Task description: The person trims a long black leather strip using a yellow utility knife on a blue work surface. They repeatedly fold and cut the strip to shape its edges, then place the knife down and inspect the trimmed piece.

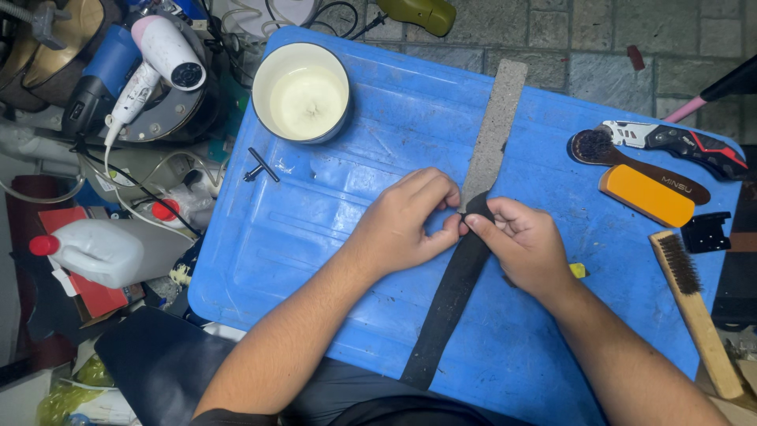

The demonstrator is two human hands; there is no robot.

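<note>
Both hands [465,225] pinch the black strap [451,296] at its grey end, fingertips meeting

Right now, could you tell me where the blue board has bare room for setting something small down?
The blue board is bare at its lower left, below the white bowl and left of the left hand. Its top right, between the grey strip and the round brush, is bare too. The right edge is crowded with brushes.
</note>
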